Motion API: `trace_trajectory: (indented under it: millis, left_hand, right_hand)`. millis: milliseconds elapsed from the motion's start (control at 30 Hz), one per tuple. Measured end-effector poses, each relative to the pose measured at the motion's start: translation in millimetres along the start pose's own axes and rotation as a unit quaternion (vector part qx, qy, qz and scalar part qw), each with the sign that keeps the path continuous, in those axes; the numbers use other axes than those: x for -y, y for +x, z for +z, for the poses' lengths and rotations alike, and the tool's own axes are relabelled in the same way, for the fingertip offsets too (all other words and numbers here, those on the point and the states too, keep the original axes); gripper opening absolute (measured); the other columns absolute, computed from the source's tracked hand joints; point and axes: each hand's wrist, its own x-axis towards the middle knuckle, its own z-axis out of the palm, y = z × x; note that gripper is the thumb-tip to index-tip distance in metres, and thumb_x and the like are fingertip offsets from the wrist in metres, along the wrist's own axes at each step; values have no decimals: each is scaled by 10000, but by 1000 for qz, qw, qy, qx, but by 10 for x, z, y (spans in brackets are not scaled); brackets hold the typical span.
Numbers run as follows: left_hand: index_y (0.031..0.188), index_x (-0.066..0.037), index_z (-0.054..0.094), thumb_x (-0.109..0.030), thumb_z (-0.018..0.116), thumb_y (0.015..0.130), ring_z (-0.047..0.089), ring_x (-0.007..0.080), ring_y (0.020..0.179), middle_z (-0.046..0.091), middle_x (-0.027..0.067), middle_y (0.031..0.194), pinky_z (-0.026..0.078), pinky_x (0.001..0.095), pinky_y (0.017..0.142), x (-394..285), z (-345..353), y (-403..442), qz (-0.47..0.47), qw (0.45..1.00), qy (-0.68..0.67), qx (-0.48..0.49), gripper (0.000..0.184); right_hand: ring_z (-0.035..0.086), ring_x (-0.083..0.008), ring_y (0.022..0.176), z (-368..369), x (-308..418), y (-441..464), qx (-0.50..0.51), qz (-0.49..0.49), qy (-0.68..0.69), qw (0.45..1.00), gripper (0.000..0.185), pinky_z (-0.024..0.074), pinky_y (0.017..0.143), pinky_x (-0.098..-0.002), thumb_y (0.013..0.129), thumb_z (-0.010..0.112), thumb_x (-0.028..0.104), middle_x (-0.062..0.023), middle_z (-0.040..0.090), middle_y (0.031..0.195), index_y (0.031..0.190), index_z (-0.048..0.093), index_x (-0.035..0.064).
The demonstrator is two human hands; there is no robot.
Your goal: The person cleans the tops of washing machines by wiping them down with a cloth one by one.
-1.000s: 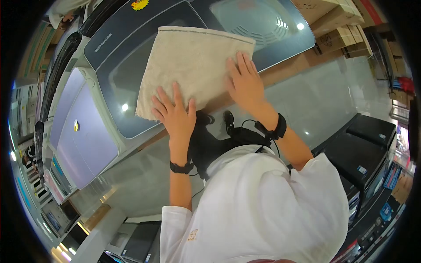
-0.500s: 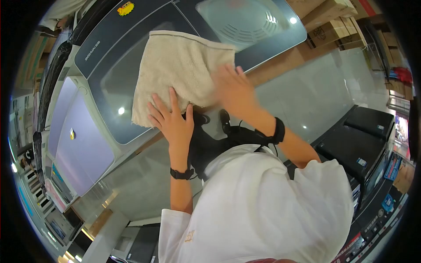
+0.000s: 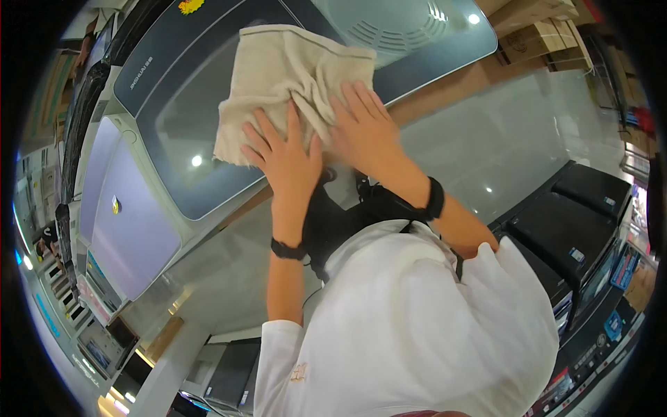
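A beige cloth lies over the front part of a dark, glossy washing machine lid, with folds bunched up around its middle. My left hand rests on the cloth's near edge, its fingers spread. Against the right part of the cloth is my right hand, fingers stretched out flat; its thumb side is a little blurred. Both palms face down, and neither hand grips the fabric. Black bands circle both wrists.
A second machine with a lilac lid stands to the left. Cardboard boxes are stacked at the upper right. Black appliances stand at the right, beyond the shiny tiled floor.
My left hand has slid forward and slightly right, pushing the cloth into folds at its middle. My right hand has shifted slightly and now shows more clearly on the cloth's right side.
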Motion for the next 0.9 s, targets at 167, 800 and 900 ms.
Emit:
trace_trajectory:
  millis: [167, 800, 900]
  left_hand:
    - [1625, -284, 455, -543, 836, 796, 199, 621, 1519, 243, 307, 1696, 170, 808, 1143, -178, -38, -197, -2, 1000, -24, -7, 948]
    - [1565, -319, 538, -505, 719, 921, 291, 448, 1555, 383, 141, 1686, 186, 698, 1217, 239, -107, -325, -54, 991, -113, -53, 694]
    - [1570, -298, 535, -457, 699, 950, 307, 414, 1558, 408, 114, 1678, 191, 660, 1237, 515, -84, -355, -122, 983, -116, -71, 660]
  right_hand:
    - [547, -348, 1367, -364, -422, 67, 29, 14, -133, 991, 459, 399, 1169, -582, 906, 737, 291, -150, 594, 1463, 1332, 708, 122]
    - [509, -411, 1439, -205, -157, 287, 151, -30, -79, 985, 461, 344, 1181, -667, 958, 716, 293, -181, 582, 1524, 1394, 696, 145]
    - [513, -435, 1410, -36, 69, 457, 154, -80, -66, 983, 512, 348, 1177, -668, 941, 740, 342, -199, 603, 1475, 1397, 688, 114]
